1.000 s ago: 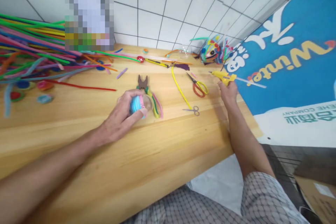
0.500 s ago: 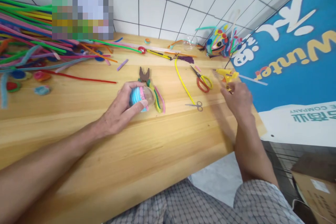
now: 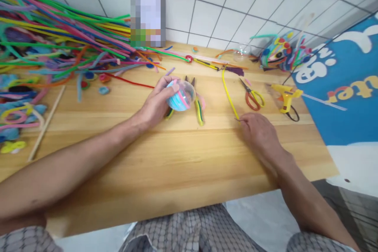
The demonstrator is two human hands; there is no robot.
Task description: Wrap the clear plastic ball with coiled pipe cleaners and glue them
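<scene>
- Our left hand (image 3: 161,104) is curled round a wrapped ball (image 3: 177,100), thumb across its top; one half is clear, the other wound in blue and pink.
- We see pliers (image 3: 200,112) behind the ball, one yellow-green handle at its four o'clock, tips at its one; whether ball and pliers touch we cannot tell.
- Our right hand (image 3: 258,132) sits between the ball's three and four o'clock, fingertips pressed together, pinching small scissors (image 3: 237,119); we make out only the thin tip.
- A yellow strand (image 3: 228,93) runs to these fingertips from their eleven o'clock.
- From our right hand, the red-and-yellow scissors (image 3: 252,99) lie at twelve o'clock, and the yellow glue gun (image 3: 286,97) between one and two.
- Farther off at that hand's one o'clock we have a many-coloured fish figure (image 3: 276,56).
- At the ball's ten o'clock, a heap of fuzzy stems (image 3: 88,33) spreads over the desk (image 3: 189,165); a red stem (image 3: 132,83) points from it toward our left hand.
</scene>
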